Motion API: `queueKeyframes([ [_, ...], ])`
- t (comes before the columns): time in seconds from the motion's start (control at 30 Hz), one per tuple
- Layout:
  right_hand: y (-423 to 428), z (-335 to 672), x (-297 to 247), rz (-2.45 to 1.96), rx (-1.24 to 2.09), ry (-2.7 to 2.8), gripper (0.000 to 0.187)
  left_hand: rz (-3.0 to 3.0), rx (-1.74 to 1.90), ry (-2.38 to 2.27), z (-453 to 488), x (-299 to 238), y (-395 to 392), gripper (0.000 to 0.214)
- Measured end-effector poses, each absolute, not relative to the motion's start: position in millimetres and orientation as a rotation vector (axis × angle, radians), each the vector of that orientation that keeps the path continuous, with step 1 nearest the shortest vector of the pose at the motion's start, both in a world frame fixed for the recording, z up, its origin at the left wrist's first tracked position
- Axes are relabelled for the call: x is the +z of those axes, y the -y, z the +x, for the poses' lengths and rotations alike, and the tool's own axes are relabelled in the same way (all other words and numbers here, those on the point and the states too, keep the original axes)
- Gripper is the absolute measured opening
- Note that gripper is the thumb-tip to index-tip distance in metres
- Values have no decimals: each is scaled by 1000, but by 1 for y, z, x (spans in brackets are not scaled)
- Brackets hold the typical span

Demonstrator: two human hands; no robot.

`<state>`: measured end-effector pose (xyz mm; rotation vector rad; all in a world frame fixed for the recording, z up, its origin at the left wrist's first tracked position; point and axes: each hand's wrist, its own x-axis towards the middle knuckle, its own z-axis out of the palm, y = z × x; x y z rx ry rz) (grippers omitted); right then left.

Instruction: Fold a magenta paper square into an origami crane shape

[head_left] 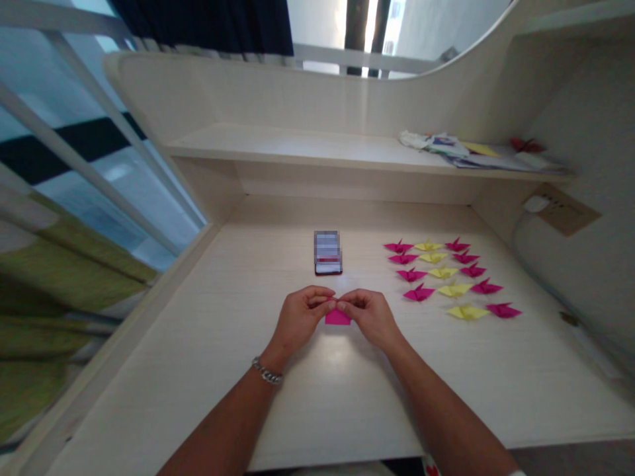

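Over the middle of the pale wooden desk (pixel 198 370), my left hand (pixel 300 316) and my right hand (pixel 370 316) meet, both pinching a small folded piece of pink paper (pixel 338 318). The fingers of each hand are curled and closed on the paper's upper edge. A metal bracelet (pixel 266 372) circles my left wrist. The lower part of the paper shows between the hands.
A phone (pixel 328 254) lies flat just beyond my hands. To the right, several folded pink and yellow paper cranes (pixel 449 277) stand in rows. A shelf (pixel 297 149) above holds loose papers (pixel 461 152) at its right end. A wall socket (pixel 560 208) is at far right.
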<state>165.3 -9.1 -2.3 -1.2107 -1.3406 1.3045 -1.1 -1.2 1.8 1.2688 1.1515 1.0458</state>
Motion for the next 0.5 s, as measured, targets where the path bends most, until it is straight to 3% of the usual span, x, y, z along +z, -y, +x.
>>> queueKeyframes([
  [0.5, 11, 165, -2, -1270, 1290, 1378, 17, 1239, 1010, -1139, -1, 3, 1, 30],
])
